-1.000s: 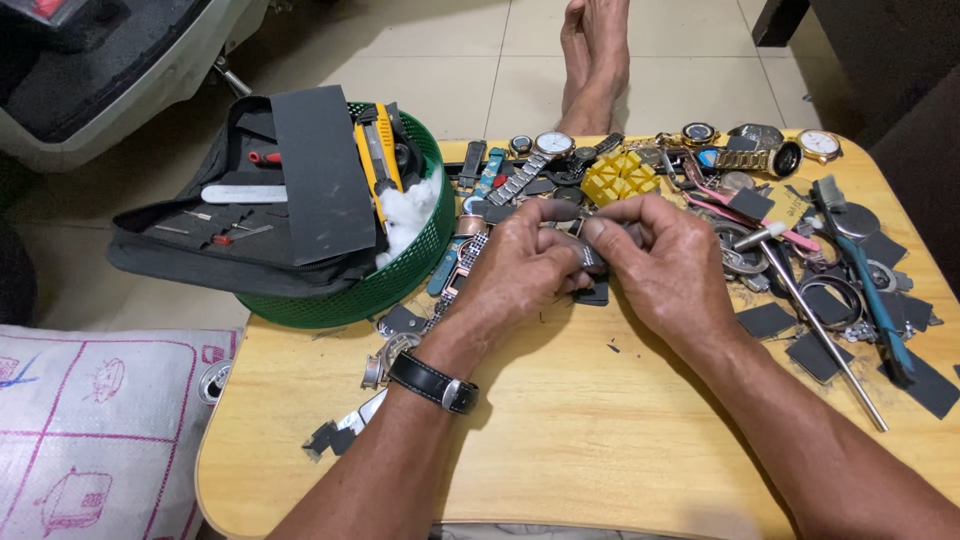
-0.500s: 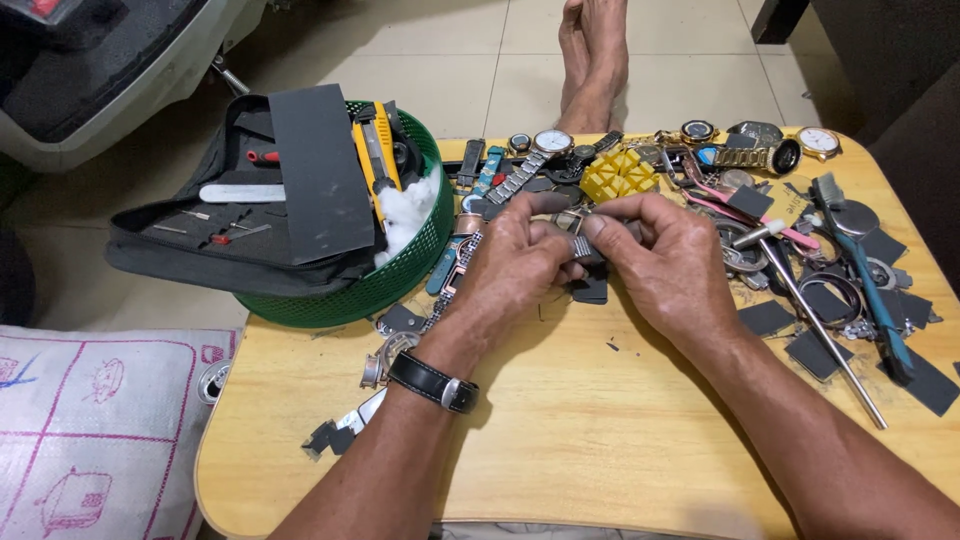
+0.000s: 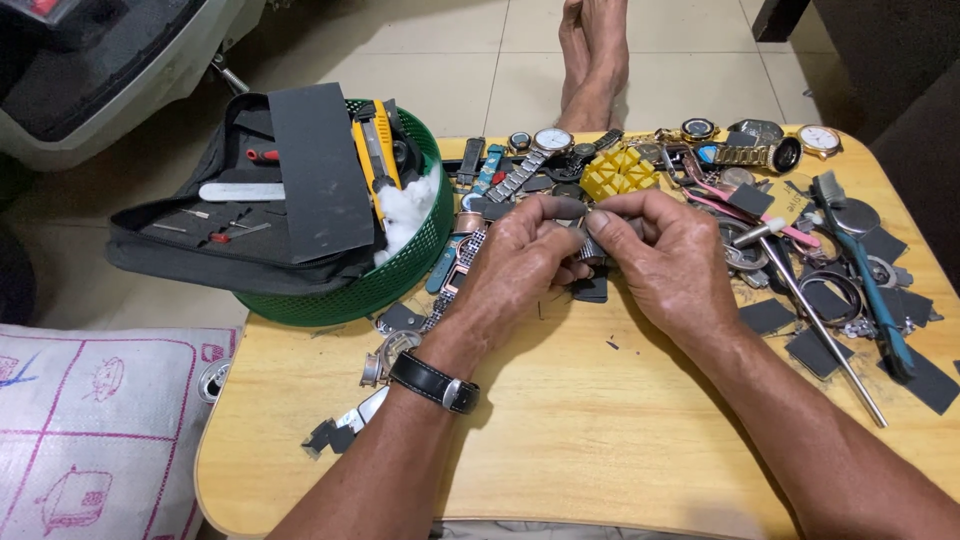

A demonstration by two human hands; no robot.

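My left hand (image 3: 520, 265) and my right hand (image 3: 665, 255) meet over the middle of a low wooden table (image 3: 560, 440). Together they pinch a small metal watch part (image 3: 585, 245) between fingertips and thumbs; most of it is hidden by the fingers. A black-strapped wristwatch (image 3: 435, 383) sits on my left wrist. Just below the hands lies a small dark square pad (image 3: 592, 290). A yellow gridded block (image 3: 617, 172) sits just beyond the fingertips.
A green basket (image 3: 390, 280) at the left holds an open black tool case (image 3: 240, 225), yellow tools and white cotton. Several watches, straps, dark pads, a metal rod (image 3: 825, 330) and a blue brush (image 3: 870, 280) litter the far and right side. Someone's bare feet (image 3: 595, 50) rest beyond the table.
The hands stay together on the small part; the fingers shifted slightly. Otherwise nothing on the table moved.
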